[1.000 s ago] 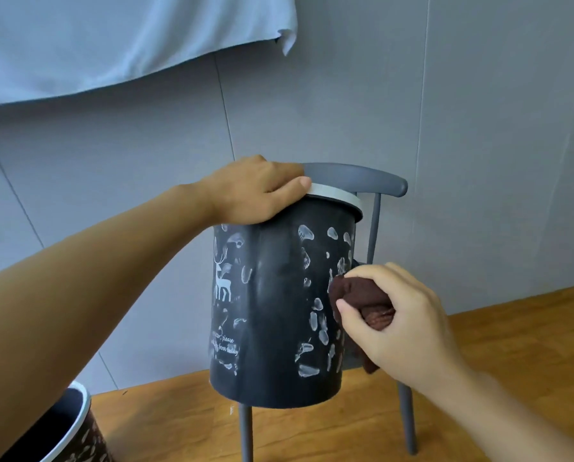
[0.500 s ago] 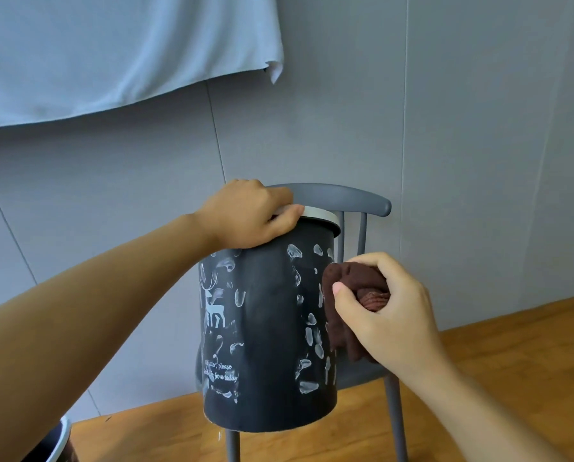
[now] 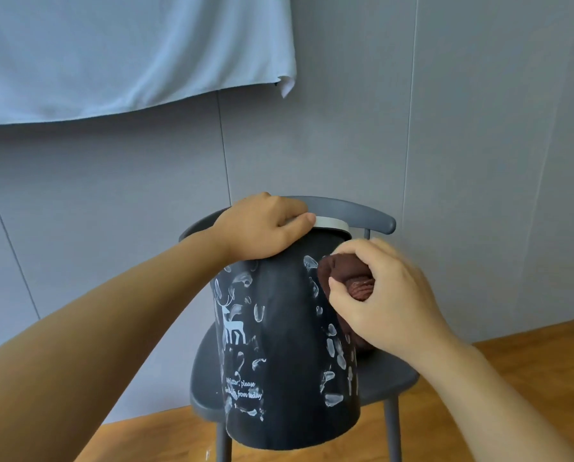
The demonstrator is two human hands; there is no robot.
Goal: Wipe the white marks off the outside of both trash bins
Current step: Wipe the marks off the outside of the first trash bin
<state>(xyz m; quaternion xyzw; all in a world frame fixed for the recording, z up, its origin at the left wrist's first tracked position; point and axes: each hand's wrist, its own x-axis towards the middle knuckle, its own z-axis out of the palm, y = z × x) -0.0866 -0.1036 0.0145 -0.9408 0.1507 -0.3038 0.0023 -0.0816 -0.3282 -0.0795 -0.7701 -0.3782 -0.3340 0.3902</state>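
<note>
Gripping the bin [image 3: 279, 328] rim, left hand [image 3: 265, 225]; right hand [image 3: 382, 295] clutches cloth [image 3: 342, 271]; chair [image 3: 379, 378] underneath, sheet [image 3: 112, 51] upper left.

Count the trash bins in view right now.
1: a black bin on the grey chair, left hand gripping its rim, right hand holding a brown cloth against it. Any second bin is out of frame.

Only readable text is white script low on the black trash bin [image 3: 279, 345]: two lines, partly smeared by white marks. First ends in "...litter, please", second reads roughly "...life from today"; leading words illegible. No brand, numbers or signs elsewhere.
</note>
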